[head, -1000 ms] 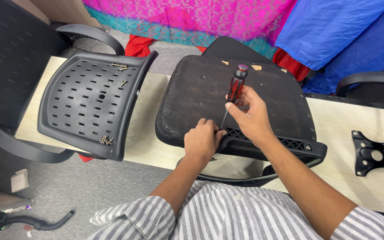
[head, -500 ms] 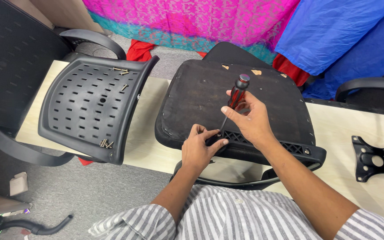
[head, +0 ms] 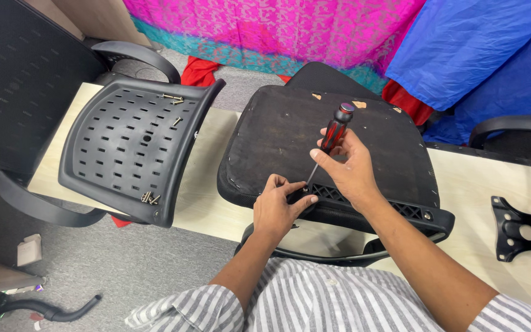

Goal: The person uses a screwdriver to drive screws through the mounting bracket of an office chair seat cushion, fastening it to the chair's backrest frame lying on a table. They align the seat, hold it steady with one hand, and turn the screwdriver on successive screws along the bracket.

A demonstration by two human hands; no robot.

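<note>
An upturned black chair seat (head: 278, 138) lies on a pale wooden table (head: 207, 184). My right hand (head: 350, 166) grips a red and black screwdriver (head: 330, 138), tilted, with its tip down at the seat's near edge. My left hand (head: 281, 206) rests on that near edge, fingers pinched around the screwdriver tip; whatever they hold is hidden. A black plastic bracket (head: 370, 206) with a ribbed grille runs along the seat's front edge.
A perforated black chair back (head: 130, 144) lies left on the table with several loose screws (head: 150, 198) on it. A black metal mechanism plate (head: 523, 230) sits at the right. Pink and blue cloths hang behind. Chair armrests and grey carpet lie around.
My left hand has slid forward from below the seat edge to the screwdriver tip. My right hand and the screwdriver have stayed nearly in place.
</note>
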